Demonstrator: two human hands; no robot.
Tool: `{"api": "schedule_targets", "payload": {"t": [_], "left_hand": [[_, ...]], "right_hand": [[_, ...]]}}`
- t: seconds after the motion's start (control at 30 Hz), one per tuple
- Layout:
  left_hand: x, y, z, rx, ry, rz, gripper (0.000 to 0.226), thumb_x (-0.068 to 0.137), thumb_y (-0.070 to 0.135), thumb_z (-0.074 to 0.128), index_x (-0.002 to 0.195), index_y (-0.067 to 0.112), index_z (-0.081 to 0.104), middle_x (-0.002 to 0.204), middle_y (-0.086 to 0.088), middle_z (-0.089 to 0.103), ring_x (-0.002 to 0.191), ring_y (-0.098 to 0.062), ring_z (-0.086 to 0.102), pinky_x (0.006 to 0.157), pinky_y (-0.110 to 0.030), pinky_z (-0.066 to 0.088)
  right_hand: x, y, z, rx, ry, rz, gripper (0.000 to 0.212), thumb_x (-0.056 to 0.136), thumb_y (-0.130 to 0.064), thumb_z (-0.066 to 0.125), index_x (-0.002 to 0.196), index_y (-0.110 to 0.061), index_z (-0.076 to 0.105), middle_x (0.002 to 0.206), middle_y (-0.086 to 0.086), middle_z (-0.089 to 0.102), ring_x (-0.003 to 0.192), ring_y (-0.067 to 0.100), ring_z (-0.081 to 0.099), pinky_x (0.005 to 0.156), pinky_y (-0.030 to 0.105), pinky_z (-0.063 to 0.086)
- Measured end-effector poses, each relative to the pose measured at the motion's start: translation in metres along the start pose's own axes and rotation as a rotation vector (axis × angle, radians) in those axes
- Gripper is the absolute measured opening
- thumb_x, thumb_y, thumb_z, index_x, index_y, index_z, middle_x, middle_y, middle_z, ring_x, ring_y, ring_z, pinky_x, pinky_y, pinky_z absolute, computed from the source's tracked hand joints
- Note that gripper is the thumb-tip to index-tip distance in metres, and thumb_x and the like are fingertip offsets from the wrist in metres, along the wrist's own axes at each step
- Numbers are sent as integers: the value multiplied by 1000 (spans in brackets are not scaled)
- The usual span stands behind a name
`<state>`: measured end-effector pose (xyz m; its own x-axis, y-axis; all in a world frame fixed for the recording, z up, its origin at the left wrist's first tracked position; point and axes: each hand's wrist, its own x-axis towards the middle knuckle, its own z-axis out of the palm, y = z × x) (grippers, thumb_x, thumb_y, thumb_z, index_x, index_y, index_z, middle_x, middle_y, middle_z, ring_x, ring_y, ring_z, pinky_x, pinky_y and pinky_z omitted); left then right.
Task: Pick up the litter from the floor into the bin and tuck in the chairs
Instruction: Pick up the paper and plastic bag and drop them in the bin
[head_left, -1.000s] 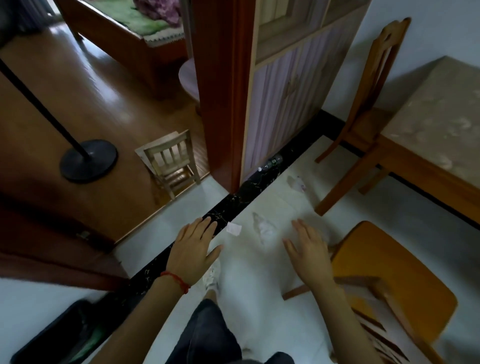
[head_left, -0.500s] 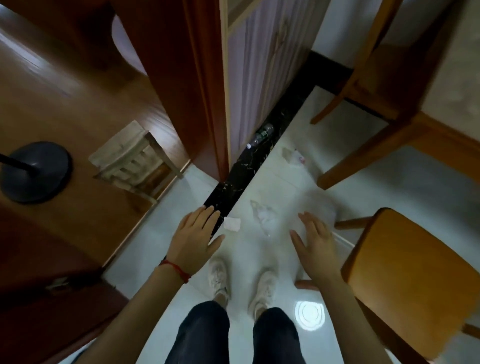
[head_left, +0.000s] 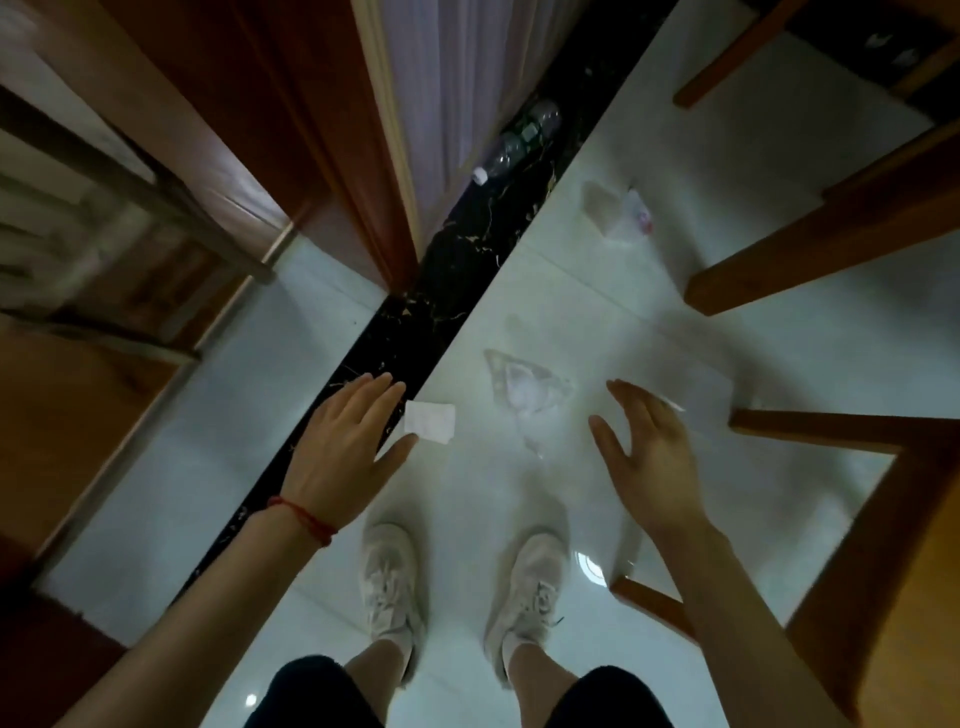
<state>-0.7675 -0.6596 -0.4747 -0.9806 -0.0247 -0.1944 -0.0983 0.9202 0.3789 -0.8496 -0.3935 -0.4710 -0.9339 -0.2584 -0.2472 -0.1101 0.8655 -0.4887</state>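
The white floor (head_left: 467, 493) ahead lies open between the door frame (head_left: 363, 156) on the left and the chair legs (head_left: 810, 431) on the right.

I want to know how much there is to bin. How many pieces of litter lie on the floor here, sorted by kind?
Small white paper scraps: 1, the white paper scrap
Clear plastic wrappers: 2, the near wrapper and the far wrapper
Plastic bottles: 1, the bottle
Total: 4
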Motion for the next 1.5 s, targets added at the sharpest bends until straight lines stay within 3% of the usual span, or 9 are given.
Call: {"api": "schedule_targets", "payload": {"t": [0.13,0.47,0.63,0.7,0.77,0.87,1.1,1.3,1.5], "left_hand": [[26,-46,90,7,-54,-1,50,79,15,72,120,-6,55,121,-27,57,114,-45,51,91,-56,42],[74,-129,262,9,2,11,51,82,18,69,125,-3,51,128,-23,54,122,-39,45,98,-54,38],[86,-153,319,4,46,-3,63,84,46,41,123,-3,53,126,-22,55,120,-38,47,97,-51,39],[89,-160,335,-4,56,-9,67,82,48,40,121,-5,54,123,-24,56,117,-40,49,95,-51,40],[87,-166,348,11,73,-14,64,83,47,57,120,-6,55,122,-26,57,115,-42,51,94,-51,38],[77,-165,361,15,86,-27,59,72,24,77,118,-7,55,120,-28,57,113,-44,52,92,-52,37],[73,-162,379,-33,110,-57,61,69,20,80,119,-5,56,122,-26,57,115,-43,50,93,-54,38],[78,-160,384,-68,92,-85,65,70,23,80,124,-1,53,128,-23,53,121,-39,45,99,-51,34],[80,-155,382,-59,110,-45,59,59,16,86,110,-2,63,100,-24,61,91,-41,57,77,-49,46]], "right_hand": [[43,49,74,-8,23,-72,39,88,-19,60,121,1,54,121,21,59,113,36,53,94,50,44],[123,133,227,10,26,-163,40,90,-24,56,125,-5,52,125,14,57,118,29,49,97,38,37],[157,151,277,-1,43,-190,45,89,-34,56,126,-10,52,127,9,57,120,24,47,95,29,35],[167,154,292,6,34,-198,49,86,-39,59,127,-12,52,128,7,57,119,22,48,95,29,36],[171,154,305,-37,7,-196,55,82,-43,63,127,-13,52,128,6,57,118,22,50,92,30,39],[167,156,317,-166,39,-244,56,79,-41,67,123,-8,55,121,12,61,110,28,55,86,36,44],[161,161,318,-55,213,-264,17,85,-16,65,98,-6,70,95,14,71,88,33,65,73,36,49],[157,154,316,109,263,-327,9,83,-13,68,87,-8,73,89,8,73,78,24,68,71,33,52],[150,151,325,95,238,-379,7,80,-9,70,85,-7,73,86,10,73,74,27,68,71,35,54]]}}
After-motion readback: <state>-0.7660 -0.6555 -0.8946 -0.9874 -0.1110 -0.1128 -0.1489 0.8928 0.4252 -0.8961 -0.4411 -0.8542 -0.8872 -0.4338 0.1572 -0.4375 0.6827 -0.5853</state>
